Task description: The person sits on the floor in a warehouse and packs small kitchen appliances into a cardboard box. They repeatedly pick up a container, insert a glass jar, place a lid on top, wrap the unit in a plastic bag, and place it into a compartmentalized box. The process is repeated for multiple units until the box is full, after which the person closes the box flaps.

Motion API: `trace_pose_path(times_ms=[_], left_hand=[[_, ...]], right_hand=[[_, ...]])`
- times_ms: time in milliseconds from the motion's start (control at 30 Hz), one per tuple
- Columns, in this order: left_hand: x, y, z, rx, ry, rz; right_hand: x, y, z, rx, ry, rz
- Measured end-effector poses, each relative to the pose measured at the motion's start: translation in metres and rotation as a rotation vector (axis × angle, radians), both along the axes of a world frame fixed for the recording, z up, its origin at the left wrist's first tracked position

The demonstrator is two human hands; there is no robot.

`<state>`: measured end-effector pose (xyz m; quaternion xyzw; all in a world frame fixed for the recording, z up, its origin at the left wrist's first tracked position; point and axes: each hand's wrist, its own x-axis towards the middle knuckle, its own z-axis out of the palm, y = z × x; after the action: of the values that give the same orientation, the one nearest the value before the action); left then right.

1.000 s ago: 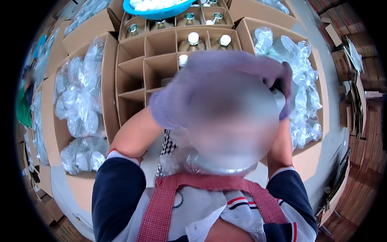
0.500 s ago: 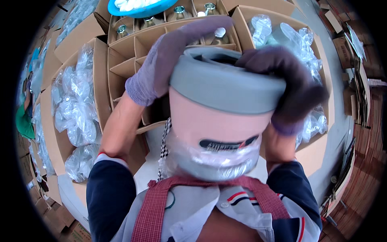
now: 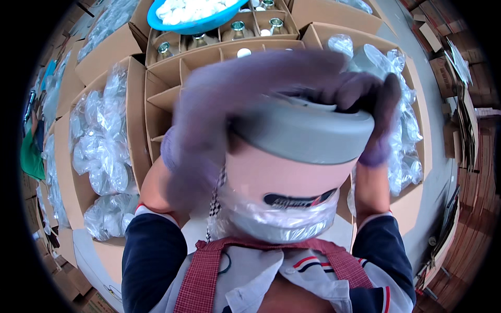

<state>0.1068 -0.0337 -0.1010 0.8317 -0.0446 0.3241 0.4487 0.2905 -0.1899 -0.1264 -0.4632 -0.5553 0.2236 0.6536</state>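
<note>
A large pink thermos jug (image 3: pixel 290 173) with a grey lid (image 3: pixel 305 136) stands tilted against my chest, clear plastic wrap (image 3: pixel 282 221) bunched around its grey base. My left hand (image 3: pixel 224 104), in a purple-grey glove and smeared by motion, wraps the lid's left side, its fingers reaching across the far rim. My right hand (image 3: pixel 365 96), gloved alike, grips the lid at its far right, fingers curled over the top edge. Both hands hide much of the lid's top.
Beyond the jug is a divided carton (image 3: pixel 162 83) with metallic bottles (image 3: pixel 238 31) in its far cells. A blue basin (image 3: pixel 201 25) of white caps sits on top. Cartons of plastic-wrapped pieces stand left (image 3: pixel 102 141) and right (image 3: pixel 407 125). At far left is a person in green (image 3: pixel 32 156).
My left hand has swept rightward and forward over the lid, now blurred. My right hand has shifted up and inward at the rim. The view has shifted slightly; the jug remains at my chest.
</note>
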Motion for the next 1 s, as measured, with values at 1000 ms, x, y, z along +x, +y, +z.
trace_pose_path(times_ms=[1000], left_hand=[[0.104,0.139,-0.125,0.732,0.418,0.654]], right_hand=[[0.042,0.010,-0.156,-0.423,-0.197,-1.003]])
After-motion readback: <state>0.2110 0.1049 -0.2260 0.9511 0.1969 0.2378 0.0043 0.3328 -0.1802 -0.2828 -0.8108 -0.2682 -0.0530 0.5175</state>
